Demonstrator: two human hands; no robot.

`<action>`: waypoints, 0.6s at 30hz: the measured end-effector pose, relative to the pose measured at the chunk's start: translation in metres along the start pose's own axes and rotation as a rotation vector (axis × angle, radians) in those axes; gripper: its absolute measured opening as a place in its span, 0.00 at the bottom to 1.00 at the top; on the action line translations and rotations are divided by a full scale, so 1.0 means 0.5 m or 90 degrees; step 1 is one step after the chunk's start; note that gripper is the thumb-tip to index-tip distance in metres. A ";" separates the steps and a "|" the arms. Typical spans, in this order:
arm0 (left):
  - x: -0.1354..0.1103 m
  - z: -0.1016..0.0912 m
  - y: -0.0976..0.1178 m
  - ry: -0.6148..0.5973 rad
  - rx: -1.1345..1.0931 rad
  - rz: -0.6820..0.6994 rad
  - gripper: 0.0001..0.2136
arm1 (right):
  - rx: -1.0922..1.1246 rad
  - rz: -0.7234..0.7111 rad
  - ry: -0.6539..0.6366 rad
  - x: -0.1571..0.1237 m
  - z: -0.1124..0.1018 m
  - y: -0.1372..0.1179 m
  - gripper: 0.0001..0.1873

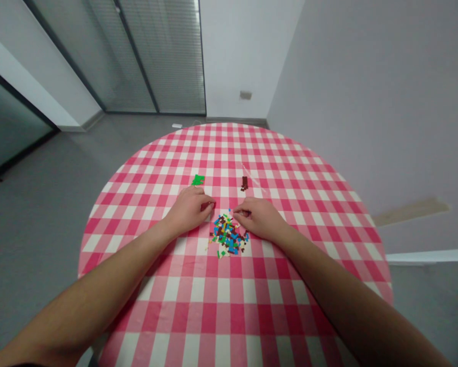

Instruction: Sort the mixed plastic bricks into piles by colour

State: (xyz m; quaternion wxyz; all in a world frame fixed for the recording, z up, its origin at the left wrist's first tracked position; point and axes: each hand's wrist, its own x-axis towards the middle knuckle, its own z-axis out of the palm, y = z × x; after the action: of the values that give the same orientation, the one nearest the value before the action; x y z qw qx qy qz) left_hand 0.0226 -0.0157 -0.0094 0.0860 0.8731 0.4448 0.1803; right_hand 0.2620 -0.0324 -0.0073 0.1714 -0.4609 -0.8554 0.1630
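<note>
1. Fingers (208,205) of left hand (188,210): curled, beside the pile; grip cannot be told.
2. Fingers (239,214) of right hand (257,219): curled, at the pile's far edge; grip cannot be told.
3. Pile of small multicoloured plastic bricks (228,235): between the hands.
4. Green bricks (198,179): far left of the pile.
5. Dark brown bricks (245,183): far right of the pile.
6. Red-and-white gingham tablecloth (175,153): beneath everything.

A narrow gap separates the left hand (188,211) and right hand (257,219), with the heap of small multicoloured plastic bricks (228,235) just below it, in the way of any pass between them toward the person. Farther out, a green brick cluster (198,179) and a dark brown brick stack (244,183) stand well apart, with open pink-and-white gingham cloth between them on the round worktop (290,168).
</note>
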 end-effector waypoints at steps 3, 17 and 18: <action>0.000 0.001 0.007 -0.012 -0.015 0.035 0.11 | 0.012 -0.016 -0.005 -0.002 0.002 0.003 0.07; 0.001 0.002 0.026 0.009 -0.128 0.155 0.09 | 0.101 -0.018 0.072 0.000 0.000 -0.008 0.07; 0.001 0.004 0.027 0.011 -0.132 0.156 0.09 | 0.112 -0.015 0.083 0.000 0.001 -0.009 0.07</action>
State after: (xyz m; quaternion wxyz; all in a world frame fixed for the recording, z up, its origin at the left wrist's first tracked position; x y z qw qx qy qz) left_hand 0.0335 -0.0232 -0.0069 0.1495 0.9055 0.3148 0.2422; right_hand 0.2588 -0.0349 -0.0058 0.2685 -0.4438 -0.8299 0.2054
